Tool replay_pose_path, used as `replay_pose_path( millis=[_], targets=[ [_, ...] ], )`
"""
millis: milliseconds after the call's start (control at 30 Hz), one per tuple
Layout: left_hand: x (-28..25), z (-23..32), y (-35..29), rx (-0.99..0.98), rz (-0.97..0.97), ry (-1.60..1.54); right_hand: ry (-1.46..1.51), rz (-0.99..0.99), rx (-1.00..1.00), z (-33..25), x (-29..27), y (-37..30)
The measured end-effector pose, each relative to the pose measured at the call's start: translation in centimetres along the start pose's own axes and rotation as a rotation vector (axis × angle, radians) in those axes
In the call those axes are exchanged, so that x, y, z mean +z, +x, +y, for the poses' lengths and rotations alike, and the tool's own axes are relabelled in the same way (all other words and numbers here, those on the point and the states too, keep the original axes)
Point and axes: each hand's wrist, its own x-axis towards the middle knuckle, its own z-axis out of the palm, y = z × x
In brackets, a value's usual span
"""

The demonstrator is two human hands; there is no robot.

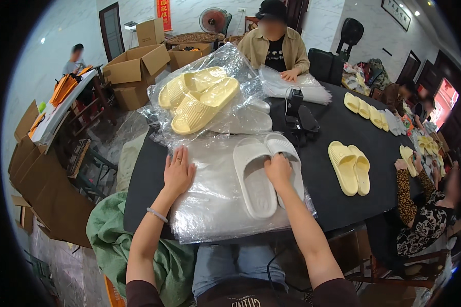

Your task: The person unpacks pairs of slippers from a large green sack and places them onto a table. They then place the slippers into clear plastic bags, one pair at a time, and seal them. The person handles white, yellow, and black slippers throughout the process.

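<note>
Right hand (279, 171) is grasping a pair of white slide sandals (256, 192), its grip clenching the inner side near the straps. The pair is lying toes-away on a stack of clear plastic bags (205, 217) upon the black tabletop (384, 190). Left hand (179, 171) is resting palm-down on the same stack, grip released. Beyond, bagged yellow slides (204, 111) are lying; an unbagged yellow pair (346, 166) is sitting to the right.

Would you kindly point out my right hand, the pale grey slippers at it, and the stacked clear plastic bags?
Right hand (278, 170): head view, on its back.
Pale grey slippers (259, 190): head view, on the left slipper's footbed.
Clear plastic bags (202, 212): head view, on their bare top surface.
</note>
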Motion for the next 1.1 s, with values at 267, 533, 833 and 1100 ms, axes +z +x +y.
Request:
replay_pose_path(
  millis=[267,533,833,1100],
  targets=[
    [-7.8,6.4,-10.1,-0.030,-0.108,-0.247,0.038,-0.037,-0.045,1.2,-0.5,0.1],
    [-5.0,6.6,-11.8,-0.076,-0.169,-0.163,0.125,-0.233,-0.178,-5.0,-4.7,-3.3],
    [-5.0,5.6,-11.3,-0.014,-0.232,-0.111,0.184,-0.335,-0.354,-5.7,-0.6,-11.4],
    [-4.8,6.4,-11.3,-0.100,-0.145,-0.132,0.306,-0.232,0.018,3.8,-8.9,-2.0]
  ],
)
